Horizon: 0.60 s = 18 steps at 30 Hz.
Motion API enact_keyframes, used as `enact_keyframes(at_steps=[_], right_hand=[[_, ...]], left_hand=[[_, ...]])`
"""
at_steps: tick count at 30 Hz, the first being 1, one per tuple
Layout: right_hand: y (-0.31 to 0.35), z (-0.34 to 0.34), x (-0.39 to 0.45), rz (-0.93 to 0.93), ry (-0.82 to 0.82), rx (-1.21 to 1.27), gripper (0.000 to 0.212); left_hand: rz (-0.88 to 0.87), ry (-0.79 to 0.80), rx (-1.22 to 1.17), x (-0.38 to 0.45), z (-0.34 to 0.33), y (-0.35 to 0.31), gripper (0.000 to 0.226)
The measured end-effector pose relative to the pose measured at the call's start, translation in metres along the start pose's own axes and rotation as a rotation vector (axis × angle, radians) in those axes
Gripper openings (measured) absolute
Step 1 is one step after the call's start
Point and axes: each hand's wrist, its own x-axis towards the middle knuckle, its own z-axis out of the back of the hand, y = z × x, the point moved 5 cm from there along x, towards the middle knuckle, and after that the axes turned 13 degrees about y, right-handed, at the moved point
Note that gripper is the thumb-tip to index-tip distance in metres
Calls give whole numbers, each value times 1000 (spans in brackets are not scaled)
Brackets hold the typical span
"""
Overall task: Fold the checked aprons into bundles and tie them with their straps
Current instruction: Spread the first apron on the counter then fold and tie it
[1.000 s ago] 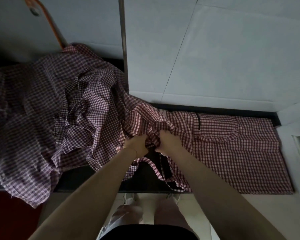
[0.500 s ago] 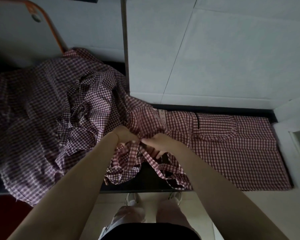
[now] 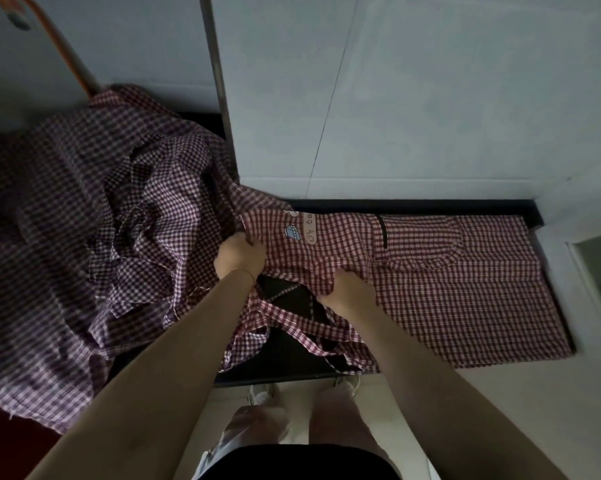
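Observation:
A red checked apron (image 3: 465,292) lies spread on the dark counter (image 3: 285,355), its skirt to the right and a printed patch on its bib. My left hand (image 3: 240,259) grips the far corner of the bib. The near edge of the bib is gripped by my right hand (image 3: 347,289). The apron's straps (image 3: 302,327) trail loose across the counter below my hands. A heap of several more checked aprons (image 3: 84,237) sits to the left.
A pale wall (image 3: 413,98) rises right behind the counter. An orange curved bar (image 3: 63,53) stands at the far left against a white panel. A white ledge (image 3: 590,271) borders the counter on the right. My legs and shoes show below the counter edge.
My hands were bunched together on crumpled fabric. They have moved apart and spread the bib flat, so the printed patch now shows. The straps have dropped onto the counter.

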Motion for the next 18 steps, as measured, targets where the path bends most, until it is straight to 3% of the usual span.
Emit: enact_keyframes(at_steps=[4,6,8,10,13,15,18], right_hand=[[-6,-6,6,-17,3,53,75],[-8,-8,8,5,52,89,71],[-10,-6,8,31,55,133,53],[-13,-4,7,49,33,137,37],[-13,-4,2,71,75,45,24],[-12,-1,-2,83,107,13,23],[-13,3,-6,119,186,-16,31]], left_hand=[[-51,-310,10,2,28,-15,22],[-122,-439,132,-2,32,-25,25],[-253,-453,223,-12,24,-36,20],[-255,-210,233,-12,-7,-37,5],[79,339,-77,-12,-64,-13,29],[231,445,-355,-17,-87,1,31],[238,450,-630,-14,-102,10,31]])
